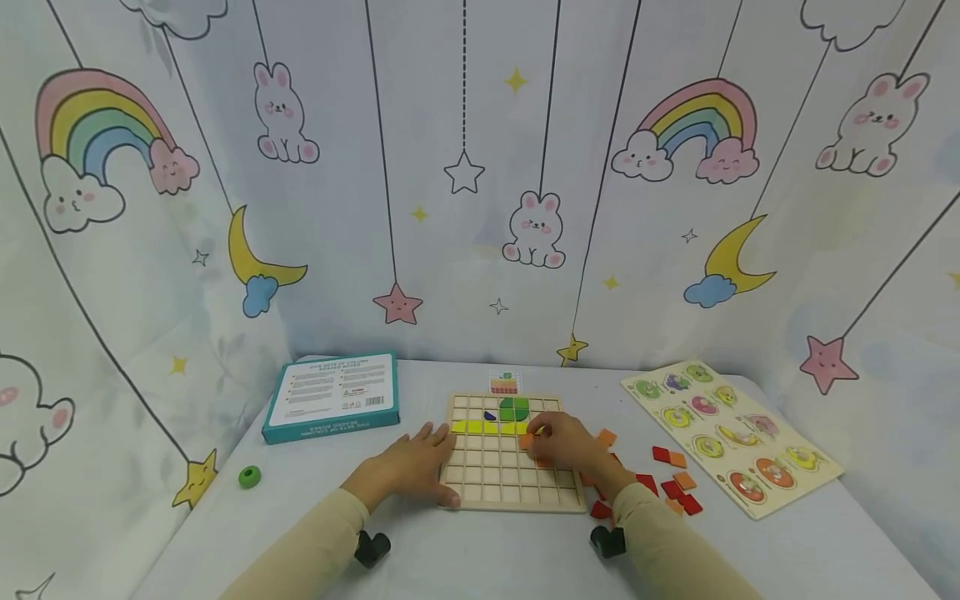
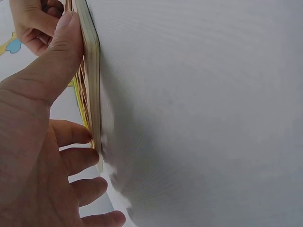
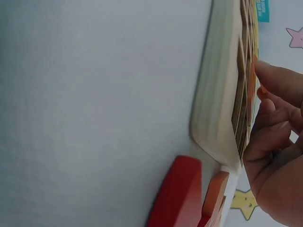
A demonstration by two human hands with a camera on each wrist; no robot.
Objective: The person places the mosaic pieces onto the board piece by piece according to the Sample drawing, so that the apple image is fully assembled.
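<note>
A wooden grid board (image 1: 517,505) lies on the white table, with yellow squares (image 1: 480,427) in one row and green pieces (image 1: 514,408) and a dark blue piece (image 1: 490,416) above them. My left hand (image 1: 408,467) rests against the board's left edge, thumb on its near corner and fingers spread. Over the right half of the grid, my right hand (image 1: 572,447) pinches a small orange tile (image 1: 527,442) between thumb and fingers. Its fingers partly hide the cells beneath. In the left wrist view, the left thumb (image 2: 66,47) lies along the board's rim.
Loose red tiles (image 1: 670,489) and orange tiles (image 1: 685,481) lie scattered right of the board. Further right is a fruit puzzle board (image 1: 731,442). A teal-edged box (image 1: 333,396) lies back left, near a green ring (image 1: 250,477). Behind the board sits a small pattern card (image 1: 506,383).
</note>
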